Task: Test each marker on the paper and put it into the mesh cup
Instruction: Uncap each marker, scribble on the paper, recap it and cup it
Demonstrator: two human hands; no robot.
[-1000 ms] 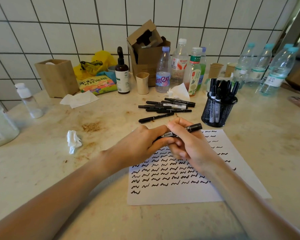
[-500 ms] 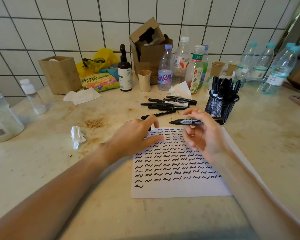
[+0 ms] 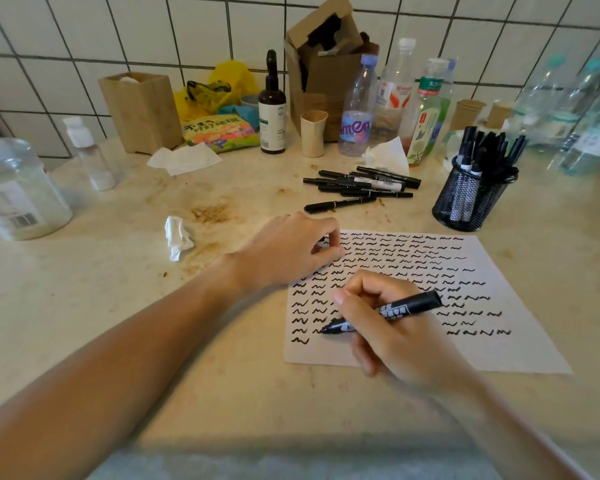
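A white paper [image 3: 520,355] covered in rows of black squiggles lies on the counter. My right hand [image 3: 399,344] grips an uncapped black marker [image 3: 409,306] in a writing hold, its tip touching the paper's lower left, near the last squiggles. At the paper's top left corner rests my left hand [image 3: 284,251], fingers curled, pinching a small black cap [image 3: 323,239]. A black mesh cup [image 3: 471,199] holding several markers stands beyond the paper's top right corner. Several loose black markers [image 3: 361,185] lie behind the paper.
Plastic bottles [image 3: 357,109], a brown dropper bottle [image 3: 272,105], a cardboard box [image 3: 326,64] and a wooden box [image 3: 142,112] line the tiled wall. A crumpled tissue [image 3: 177,237] lies left of my left hand. A clear jar [image 3: 14,192] stands at far left.
The marker's cap came off in my left hand. My right hand turned the marker round and brought it down, tip onto the lower left of the paper. My left hand settled on the paper's top corner.
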